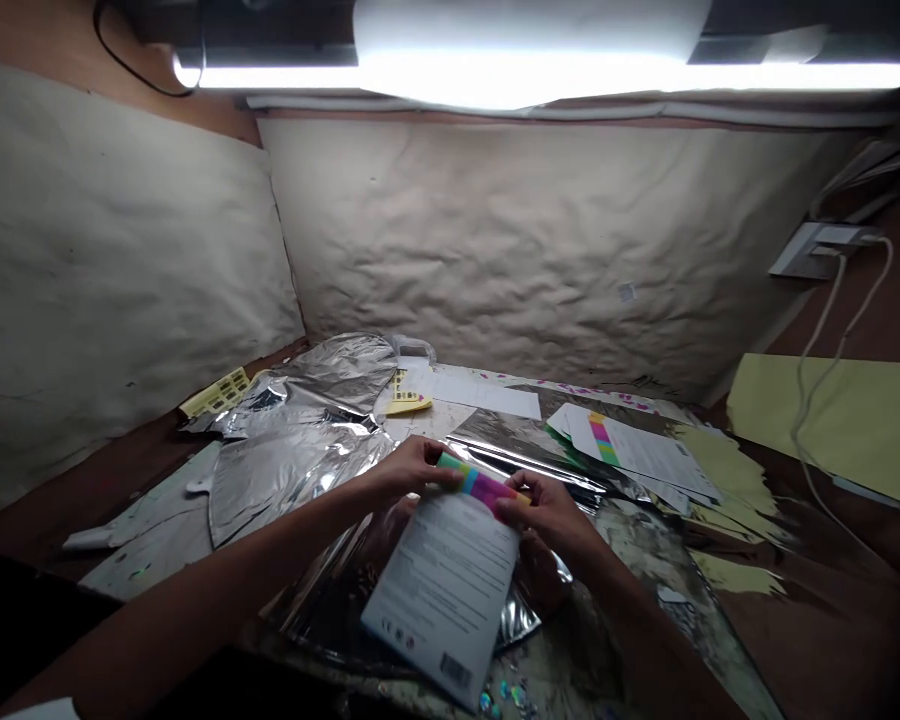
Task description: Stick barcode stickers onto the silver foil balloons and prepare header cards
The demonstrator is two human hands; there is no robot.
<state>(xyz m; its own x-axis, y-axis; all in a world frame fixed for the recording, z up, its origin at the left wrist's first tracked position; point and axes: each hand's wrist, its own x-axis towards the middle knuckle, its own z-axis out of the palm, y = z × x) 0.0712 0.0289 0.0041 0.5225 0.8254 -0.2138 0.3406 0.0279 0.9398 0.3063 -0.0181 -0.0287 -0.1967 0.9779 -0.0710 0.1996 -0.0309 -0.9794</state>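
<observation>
A white printed card (pixel 442 585) with a rainbow-coloured top strip and a barcode lies tilted over silver foil in front of me. My left hand (pixel 409 468) pinches the card's upper left corner at the coloured strip. My right hand (pixel 547 512) pinches the upper right corner. Both hands are closed on the card. Under it lies a crumpled silver foil balloon (pixel 307 455) spread across the desk.
More white cards with rainbow strips (pixel 630 445) lie at the right. Yellow sticker sheets (pixel 409 395) and yellow paper backing (pixel 720 480) are scattered around. A big yellow sheet (pixel 855 420) and a white cable (pixel 825 370) from a wall socket are at the far right. Paper-covered walls enclose the desk.
</observation>
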